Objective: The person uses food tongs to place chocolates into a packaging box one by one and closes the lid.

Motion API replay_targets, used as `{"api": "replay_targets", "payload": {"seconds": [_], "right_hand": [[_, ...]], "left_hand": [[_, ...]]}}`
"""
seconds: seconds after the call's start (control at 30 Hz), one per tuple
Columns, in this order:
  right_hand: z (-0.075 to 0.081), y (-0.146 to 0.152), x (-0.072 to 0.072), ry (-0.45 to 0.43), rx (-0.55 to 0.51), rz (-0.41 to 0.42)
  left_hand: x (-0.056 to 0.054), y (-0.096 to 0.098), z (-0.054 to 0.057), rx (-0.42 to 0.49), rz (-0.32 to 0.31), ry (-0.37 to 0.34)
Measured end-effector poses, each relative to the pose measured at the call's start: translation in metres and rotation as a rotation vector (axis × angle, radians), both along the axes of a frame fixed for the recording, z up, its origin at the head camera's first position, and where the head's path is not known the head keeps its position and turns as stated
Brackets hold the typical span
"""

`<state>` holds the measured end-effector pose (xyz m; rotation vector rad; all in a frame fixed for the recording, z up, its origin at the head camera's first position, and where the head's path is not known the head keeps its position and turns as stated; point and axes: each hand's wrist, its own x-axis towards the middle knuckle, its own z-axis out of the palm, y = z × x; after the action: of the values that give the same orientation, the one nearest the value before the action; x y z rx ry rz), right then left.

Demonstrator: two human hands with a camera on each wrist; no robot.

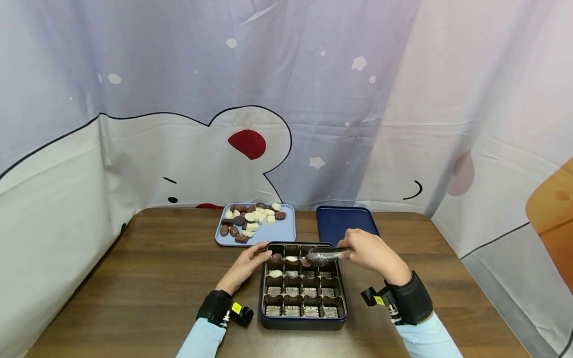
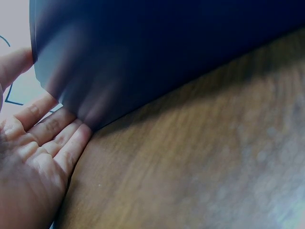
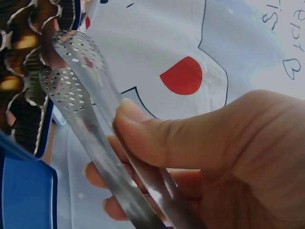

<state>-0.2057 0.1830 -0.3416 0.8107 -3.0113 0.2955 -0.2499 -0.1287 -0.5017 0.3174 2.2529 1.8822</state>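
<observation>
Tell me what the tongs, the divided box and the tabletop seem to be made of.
Tongs: shiny metal, perhaps stainless steel, by the silvery glints. Divided box: glossy dark-blue wall, painted metal or plastic; it mirrors the left hand. Tabletop: brown wood or wood-look laminate with some sheen, given the streaked grain.

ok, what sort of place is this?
Looks like a small staged recording setup, likely indoors. Printed fabric hangs behind and along both sides of a wood-grain table, and small devices, likely cameras, are strapped to the left wrist and right wrist.
</observation>
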Motion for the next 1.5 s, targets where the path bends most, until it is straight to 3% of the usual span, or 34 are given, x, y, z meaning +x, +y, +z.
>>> {"api": "replay_targets", "payload": {"seconds": [0.47, 0.8, 1.03, 1.23, 1.4, 1.5], "right_hand": [[-0.007, 0.005, 0.003, -0.111, -0.061, -0.035], [0.002, 0.0, -0.006, -0.033, -0.058, -0.015], [0.01, -0.011, -0.027, -0.028, -0.091, -0.053], [0.012, -0.02, -0.053, -0.081, -0.09, -0.062], [0.008, -0.033, -0.077, -0.102, -0.017, -0.045], [-0.001, -0.046, -0.091, -0.043, 0.048, -0.041]], "left_hand": [[0.001, 0.002, 0.001, 0.009, -0.001, 0.019], [0.0, 0.002, 0.001, 0.014, -0.006, 0.015], [-0.002, 0.002, 0.0, 0.001, -0.014, 0.001], [-0.003, 0.002, -0.002, -0.025, -0.022, 0.013], [-0.002, 0.002, -0.002, -0.02, -0.023, 0.017], [-0.002, 0.001, -0.002, -0.009, -0.01, 0.02]]}}
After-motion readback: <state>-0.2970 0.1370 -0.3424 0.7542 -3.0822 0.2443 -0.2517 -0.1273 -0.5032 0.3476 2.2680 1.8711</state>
